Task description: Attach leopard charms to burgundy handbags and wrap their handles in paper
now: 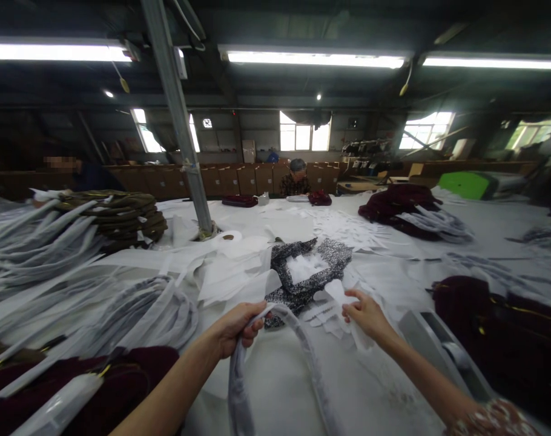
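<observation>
Strap (240,390) sat gripped in your left hand (236,327); your right hand (367,312) pinched a slip (335,292), seemingly a pick-up step, the next move calling for steady grips.

Greyish loop (237,387), flecked black-and-white fabric (336,257), white slip (335,291) (plain), olive stack (134,215), maroon pile (398,201)

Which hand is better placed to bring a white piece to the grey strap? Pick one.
Right hand, likely: it is at a white piece, while the left hand grips the grey strap.
</observation>
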`<action>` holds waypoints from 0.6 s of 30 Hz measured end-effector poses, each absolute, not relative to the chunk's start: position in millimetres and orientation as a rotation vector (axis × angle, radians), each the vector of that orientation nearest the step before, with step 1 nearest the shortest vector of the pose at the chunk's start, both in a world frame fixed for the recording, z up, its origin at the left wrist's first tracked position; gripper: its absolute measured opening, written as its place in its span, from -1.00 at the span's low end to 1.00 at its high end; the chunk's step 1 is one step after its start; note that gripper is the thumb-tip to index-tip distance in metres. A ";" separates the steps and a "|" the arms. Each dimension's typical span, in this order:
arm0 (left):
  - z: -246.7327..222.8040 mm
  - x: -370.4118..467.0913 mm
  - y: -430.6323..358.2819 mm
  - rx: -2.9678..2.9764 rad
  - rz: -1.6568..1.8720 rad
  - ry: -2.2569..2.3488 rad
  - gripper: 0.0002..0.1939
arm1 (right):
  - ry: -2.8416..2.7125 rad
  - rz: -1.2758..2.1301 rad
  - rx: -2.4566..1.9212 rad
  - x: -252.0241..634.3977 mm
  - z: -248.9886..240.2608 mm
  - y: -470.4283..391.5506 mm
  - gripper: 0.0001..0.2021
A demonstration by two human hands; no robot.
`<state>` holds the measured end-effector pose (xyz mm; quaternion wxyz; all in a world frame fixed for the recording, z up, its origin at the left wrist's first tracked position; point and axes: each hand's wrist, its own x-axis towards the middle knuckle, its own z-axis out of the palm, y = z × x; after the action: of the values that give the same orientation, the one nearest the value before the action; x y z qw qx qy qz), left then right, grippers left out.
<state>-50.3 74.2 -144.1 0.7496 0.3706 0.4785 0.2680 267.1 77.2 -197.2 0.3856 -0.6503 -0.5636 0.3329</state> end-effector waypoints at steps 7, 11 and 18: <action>-140.5 -47.0 72.3 0.853 0.592 1.054 -0.54 | -1.578 0.539 -1.753 281.6 -186.3 76.6 -0.74; -136.2 -44.2 69.4 0.872 0.610 1.076 -0.53 | -1.673 0.229 -1.753 284.9 -173.3 74.8 -0.76; -129.9 -41.8 67.9 0.880 0.589 1.091 -0.54 | -1.352 0.621 -1.449 290.6 -150.5 84.3 -0.66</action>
<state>-41.8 67.9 -129.9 0.7247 0.3988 0.4946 0.2668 290.6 84.3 -150.5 0.5078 -0.6010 -0.5608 0.2577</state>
